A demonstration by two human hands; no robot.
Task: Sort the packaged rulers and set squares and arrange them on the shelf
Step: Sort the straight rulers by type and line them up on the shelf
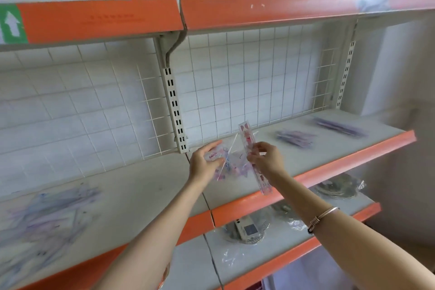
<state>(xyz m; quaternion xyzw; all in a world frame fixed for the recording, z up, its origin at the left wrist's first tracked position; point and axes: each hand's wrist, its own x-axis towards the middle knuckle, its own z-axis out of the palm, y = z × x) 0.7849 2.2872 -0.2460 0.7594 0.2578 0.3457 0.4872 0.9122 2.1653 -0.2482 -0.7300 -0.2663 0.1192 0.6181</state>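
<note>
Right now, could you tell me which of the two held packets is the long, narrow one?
The ruler packet pinched by the right hand; the left hand holds a wider, clear set-square packet.

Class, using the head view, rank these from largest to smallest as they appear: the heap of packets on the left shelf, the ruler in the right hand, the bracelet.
1. heap of packets, clearly largest, though blurred and close to the camera.
2. ruler.
3. bracelet, shorter than the ruler.
</note>
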